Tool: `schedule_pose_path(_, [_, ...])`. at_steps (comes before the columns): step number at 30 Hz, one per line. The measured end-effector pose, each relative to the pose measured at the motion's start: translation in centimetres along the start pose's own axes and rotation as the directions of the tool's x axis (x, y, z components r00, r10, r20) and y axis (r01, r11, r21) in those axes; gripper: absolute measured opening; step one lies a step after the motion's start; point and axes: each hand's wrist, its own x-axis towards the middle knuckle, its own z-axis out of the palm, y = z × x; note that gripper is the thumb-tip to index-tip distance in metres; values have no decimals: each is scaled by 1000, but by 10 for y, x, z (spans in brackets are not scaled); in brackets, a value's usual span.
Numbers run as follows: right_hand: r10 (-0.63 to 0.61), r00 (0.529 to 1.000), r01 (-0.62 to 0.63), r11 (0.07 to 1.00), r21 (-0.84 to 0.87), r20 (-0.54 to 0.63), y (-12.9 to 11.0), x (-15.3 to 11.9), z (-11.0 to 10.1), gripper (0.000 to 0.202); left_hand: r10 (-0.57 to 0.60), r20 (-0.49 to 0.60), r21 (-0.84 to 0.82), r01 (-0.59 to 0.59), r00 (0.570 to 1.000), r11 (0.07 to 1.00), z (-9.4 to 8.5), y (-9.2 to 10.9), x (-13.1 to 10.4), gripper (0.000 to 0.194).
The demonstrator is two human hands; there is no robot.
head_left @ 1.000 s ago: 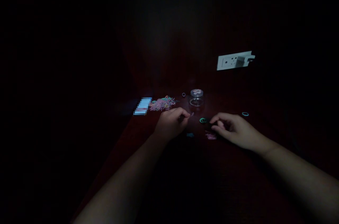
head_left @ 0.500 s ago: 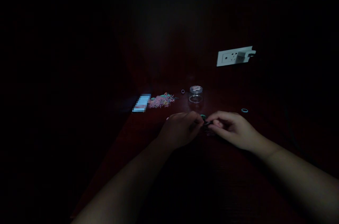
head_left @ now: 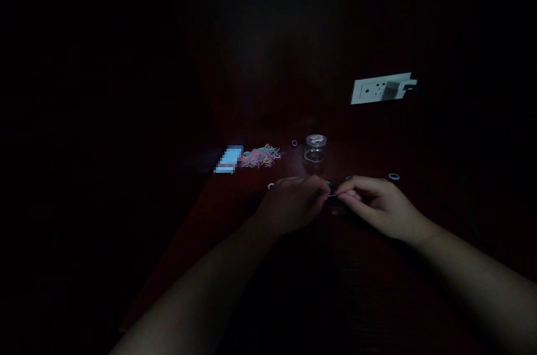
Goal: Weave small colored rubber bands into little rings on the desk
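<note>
Both hands meet over the dark red table, each in a pinch. Between their fingertips runs a thin, pale elastic hair band [head_left: 333, 195], stretched across the gap. My left hand [head_left: 296, 203] grips its left end, and my right hand [head_left: 373, 204] has the right end. A green band [head_left: 328, 183] lies just behind the fingertips. Some faint purplish thing [head_left: 338, 211] shows beneath them, too dark to make out. Beside my left hand is a pink band [head_left: 271, 186], partly covered. A light blue band [head_left: 394, 176] lies right of my right hand.
A clear lidded jar [head_left: 314, 155] stands behind the hands. To its left are a small purple ring [head_left: 294, 143], a heap of colourful elastic bands [head_left: 262, 157] and a lit, blurred-out screen [head_left: 229, 159]. A wall socket [head_left: 380, 89] holds a plug. The surroundings are very dark.
My fingertips have drawn slightly apart, and the pale band between them now shows as a straight line. The whole view has shifted a little, so things sit further right.
</note>
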Motion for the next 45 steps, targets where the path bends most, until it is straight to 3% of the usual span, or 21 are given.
schedule_pose_path(29, [-13, 1000, 14, 999, -37, 17, -1, -1, -5, 20, 7, -61, -53, -11, 998, 999, 1, 0, -2, 10])
schedule_pose_path(35, [-79, 996, 76, 995, -71, -37, 1, 0, -3, 17, -17, -52, -65, 13, 998, 998, 2, 0, -2, 10])
schedule_pose_path(45, [-90, 996, 91, 991, -93, 21, 5, -1, -3, 18, -12, -50, -101, 7, 999, 995, 1, 2, -1, 11])
